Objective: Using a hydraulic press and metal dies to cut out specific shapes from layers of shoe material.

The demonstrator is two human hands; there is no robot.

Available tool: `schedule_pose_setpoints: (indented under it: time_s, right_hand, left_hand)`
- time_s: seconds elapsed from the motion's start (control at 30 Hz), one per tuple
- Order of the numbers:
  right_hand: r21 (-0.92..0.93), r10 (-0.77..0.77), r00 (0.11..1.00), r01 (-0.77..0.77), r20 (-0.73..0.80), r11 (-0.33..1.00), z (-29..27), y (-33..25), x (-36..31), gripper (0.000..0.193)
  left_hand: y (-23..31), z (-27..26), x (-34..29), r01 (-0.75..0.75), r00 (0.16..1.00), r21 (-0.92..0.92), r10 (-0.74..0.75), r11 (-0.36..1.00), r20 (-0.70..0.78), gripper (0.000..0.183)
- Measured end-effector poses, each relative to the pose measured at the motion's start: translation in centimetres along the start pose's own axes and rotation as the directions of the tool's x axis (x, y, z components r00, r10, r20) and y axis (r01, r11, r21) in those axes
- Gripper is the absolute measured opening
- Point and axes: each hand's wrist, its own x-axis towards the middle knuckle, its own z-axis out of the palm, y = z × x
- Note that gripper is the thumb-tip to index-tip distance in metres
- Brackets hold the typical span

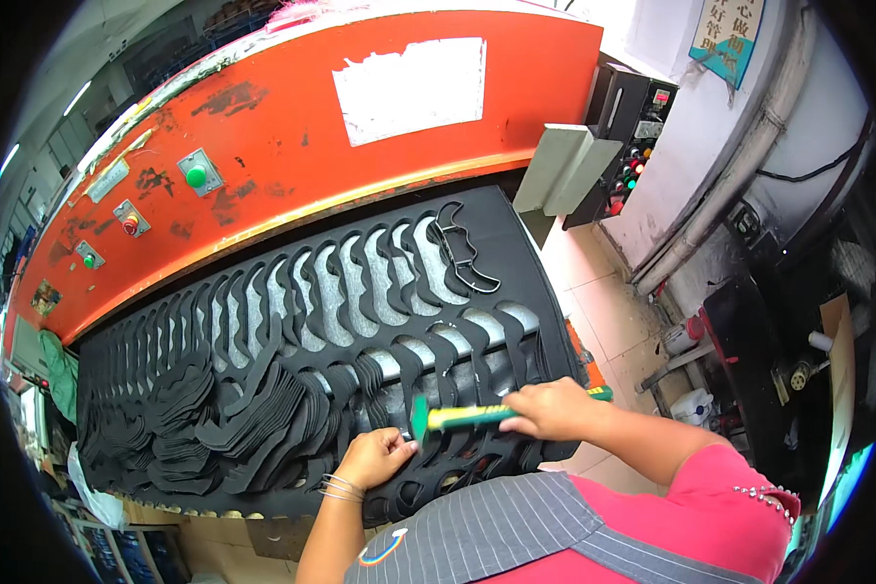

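My right hand [547, 409] grips the handle of a hammer [467, 417] with a green head and a green and yellow handle, held low over the black sheet [492, 219]. The hammer head is right beside my left hand [375, 457]. My left fingers are drawn together at the near part of the sheet; whatever lies between them is too small to make out. Curved shapes have been cut through the sheet in rows. Stacks of black cut pieces [268, 423] lie left of my left hand. A metal outline cutter [467, 258] rests at the sheet's far right.
An orange machine beam [282, 117] with a green button [197, 176] spans the far side. At the right stand a grey metal bracket [565, 170] and a black control box [638, 127]. Tiled floor [603, 311] shows beyond the sheet's right edge.
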Motion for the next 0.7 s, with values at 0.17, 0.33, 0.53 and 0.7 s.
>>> schedule_pose_setpoints:
  time_s: [0.17, 0.33, 0.53, 0.7]
  right_hand:
    - [0.023, -0.117, 0.865, 0.147, -0.487, 0.989, -1.3, 5.5, 7.6, 0.029]
    - [-0.127, 0.034, 0.889, -0.103, -0.456, 0.987, -1.9, 9.0, 14.5, 0.018]
    - [-0.160, 0.109, 0.916, -0.182, -0.385, 0.970, -2.2, 7.8, 15.0, 0.014]
    - [-0.153, 0.012, 0.978, -0.045, -0.209, 0.987, -3.4, 8.4, 15.9, 0.017]
  left_hand:
    - [-0.5, 0.7, -0.1, 0.054, 0.998, -0.319, -0.047, 0.946, 0.028, 0.014]
    - [0.2, 0.7, 0.1, 0.023, 0.996, -0.350, -0.053, 0.937, -0.076, 0.015]
    - [7.4, -1.5, 6.2, -0.437, 0.844, 0.159, 0.464, 0.886, -0.267, 0.028]
    - [5.0, 0.9, 11.7, -0.249, 0.877, 0.627, 0.446, 0.738, -0.177, 0.063]
